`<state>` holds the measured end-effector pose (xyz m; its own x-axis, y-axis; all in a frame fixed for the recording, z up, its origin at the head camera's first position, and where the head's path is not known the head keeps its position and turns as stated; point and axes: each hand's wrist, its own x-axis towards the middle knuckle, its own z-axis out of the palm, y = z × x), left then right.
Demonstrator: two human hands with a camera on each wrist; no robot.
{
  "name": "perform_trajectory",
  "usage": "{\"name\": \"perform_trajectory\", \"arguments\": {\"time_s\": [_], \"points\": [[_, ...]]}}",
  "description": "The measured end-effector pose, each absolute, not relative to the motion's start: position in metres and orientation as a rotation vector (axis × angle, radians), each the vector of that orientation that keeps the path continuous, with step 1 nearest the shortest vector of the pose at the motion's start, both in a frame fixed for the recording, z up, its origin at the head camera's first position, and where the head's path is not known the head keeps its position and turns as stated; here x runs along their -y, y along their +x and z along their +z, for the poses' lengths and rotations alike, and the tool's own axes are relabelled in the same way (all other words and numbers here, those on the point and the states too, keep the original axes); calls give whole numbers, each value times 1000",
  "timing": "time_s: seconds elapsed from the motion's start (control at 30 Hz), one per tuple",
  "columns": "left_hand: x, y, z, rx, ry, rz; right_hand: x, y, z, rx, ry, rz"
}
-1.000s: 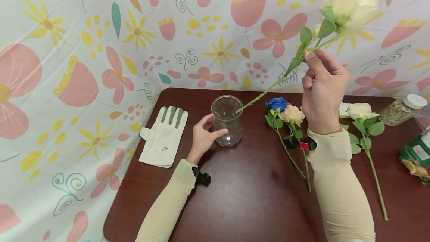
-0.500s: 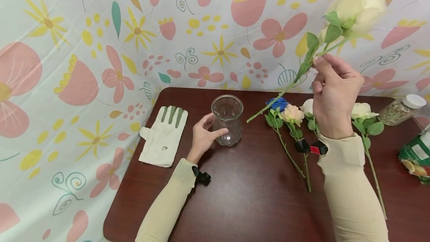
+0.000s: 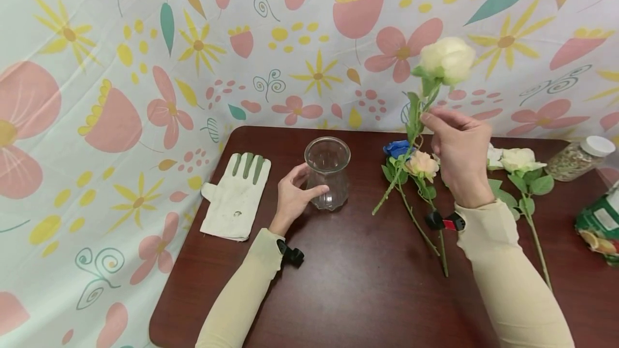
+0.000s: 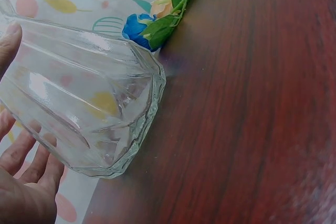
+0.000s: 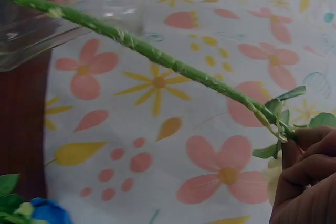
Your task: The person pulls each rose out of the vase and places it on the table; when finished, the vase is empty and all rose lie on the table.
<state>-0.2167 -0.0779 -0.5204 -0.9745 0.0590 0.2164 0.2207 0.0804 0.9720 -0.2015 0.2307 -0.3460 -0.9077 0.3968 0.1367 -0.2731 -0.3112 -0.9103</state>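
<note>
A clear glass vase (image 3: pixel 333 189) with a flared rim stands upright on the brown table. My left hand (image 3: pixel 294 196) holds its side, thumb in front and fingers on the far side; the left wrist view shows the faceted base of the vase (image 4: pixel 131 124) close up. To the right, my right hand (image 3: pixel 461 152) pinches the upper stem of a cream-white artificial rose (image 3: pixel 448 60). The bloom points up and the stem slants down left, its cut end outside the vase, to the right of it. In the right wrist view the bare green stem (image 5: pixel 152 52) crosses before the glass.
A blue rose (image 3: pixel 399 149) and a peach rose (image 3: pixel 422 165) lie right of the vase. Another white rose (image 3: pixel 519 160), a lidded jar (image 3: pixel 577 160) and a green packet (image 3: pixel 602 219) are farther right. A white glove (image 3: pixel 234 200) lies left. Patterned cloth hangs behind.
The white rose's stem end has moved from above the vase mouth to the right and down. The rose is lower and more upright. My left hand and the vase stay put.
</note>
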Motion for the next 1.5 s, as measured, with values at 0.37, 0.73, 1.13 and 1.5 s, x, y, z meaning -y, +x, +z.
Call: {"name": "perform_trajectory", "arguments": {"time_s": [0.37,0.73,1.13,1.5], "points": [[77,-217,-520,2219,-282,-2037,-230,-207,-385,1951,-240,2209],[78,-217,-521,2214,-283,-2034,-226,-214,-419,2377,-371,1988],[78,-217,-522,2217,-298,-2036,-219,-222,-452,2639,-464,1878],[78,-218,-522,2216,-296,-2033,-216,-225,-466,2761,-492,1839]]}}
